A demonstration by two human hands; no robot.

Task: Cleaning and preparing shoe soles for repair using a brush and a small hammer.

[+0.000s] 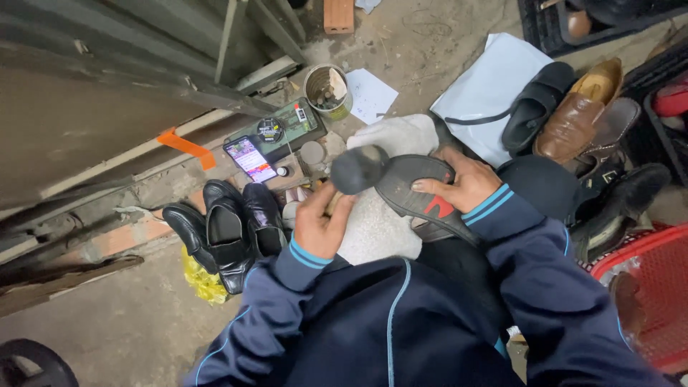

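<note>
My right hand (pixel 464 183) gripped a black shoe turned sole-up, with a red patch on its tread (pixel 421 190), fingers curled over the upper edge and thumb pressed to the sole. The shoe lay over a white fleecy cloth (pixel 376 229) on my lap; its heel end was hidden under my wrist and sleeve. My left hand (pixel 320 223) was closed around the handle of a dark round-headed brush (pixel 357 168), whose head was blurred, so I could not tell bristles from sponge; it sat at nine o'clock from the shoe's toe, just touching or nearly so. At nine o'clock from my left hand stood a pair of glossy black leather dress shoes (pixel 223 231). At eleven o'clock lay a lit smartphone (pixel 250 159), and at twelve o'clock an open round tin can (pixel 327 90). At three o'clock a red plastic basket (pixel 645 287) was cut off by the frame.
</note>
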